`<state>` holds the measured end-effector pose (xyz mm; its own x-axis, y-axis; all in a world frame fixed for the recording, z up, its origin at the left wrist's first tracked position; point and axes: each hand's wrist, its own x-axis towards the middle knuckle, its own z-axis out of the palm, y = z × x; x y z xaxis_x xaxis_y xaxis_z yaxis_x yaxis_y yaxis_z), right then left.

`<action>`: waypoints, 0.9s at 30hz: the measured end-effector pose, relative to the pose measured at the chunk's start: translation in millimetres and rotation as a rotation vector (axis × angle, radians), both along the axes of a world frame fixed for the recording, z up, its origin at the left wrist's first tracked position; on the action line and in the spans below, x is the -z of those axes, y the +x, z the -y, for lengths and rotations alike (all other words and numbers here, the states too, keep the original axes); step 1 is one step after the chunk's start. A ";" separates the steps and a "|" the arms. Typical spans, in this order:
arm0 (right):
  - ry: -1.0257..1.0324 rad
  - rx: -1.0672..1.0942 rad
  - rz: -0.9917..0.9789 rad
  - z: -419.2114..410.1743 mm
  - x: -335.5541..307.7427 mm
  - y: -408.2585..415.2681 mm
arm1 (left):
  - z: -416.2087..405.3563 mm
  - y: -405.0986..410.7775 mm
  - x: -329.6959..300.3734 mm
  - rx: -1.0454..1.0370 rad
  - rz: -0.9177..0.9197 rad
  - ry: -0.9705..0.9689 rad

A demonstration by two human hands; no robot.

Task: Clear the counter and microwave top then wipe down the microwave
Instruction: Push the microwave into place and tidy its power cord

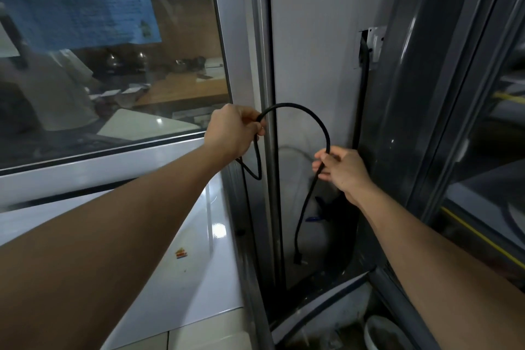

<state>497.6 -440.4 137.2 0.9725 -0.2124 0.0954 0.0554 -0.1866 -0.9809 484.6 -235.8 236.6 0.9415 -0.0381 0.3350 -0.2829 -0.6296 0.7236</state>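
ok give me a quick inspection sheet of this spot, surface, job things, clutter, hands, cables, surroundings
Surface: glossy white top at lower left, with a small orange sticker and a few dark specks.
Job's things: black cord held up in an arch; its plug end hangs free, not in a socket.
Clutter: a pale bowl low at bottom right.
Hands: left hand grips one part of the cord; right hand pinches it further along.
Cables: a second dark cable runs down from the wall socket box.
Surroundings: glass window with a blue notice at left; dark metal frame at right.
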 end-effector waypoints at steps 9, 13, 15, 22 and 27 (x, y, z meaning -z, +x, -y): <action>-0.018 0.030 0.100 0.6 -47.7 -20.2 | -6.6 -12.6 -24.7 0.015 0.015 -0.108; -0.066 0.043 0.126 4.8 -75.2 -44.7 | -9.4 -21.6 -35.3 0.039 0.022 -0.130; -0.076 0.054 0.128 7.1 -86.4 -58.6 | -10.5 -26.9 -38.3 0.054 0.031 -0.123; -0.126 0.125 0.100 18.5 -111.7 -116.1 | -4.3 -56.1 -49.2 0.120 0.077 -0.060; -0.156 0.187 0.062 24.1 -125.9 -154.9 | 0.2 -73.3 -56.8 0.176 0.137 0.025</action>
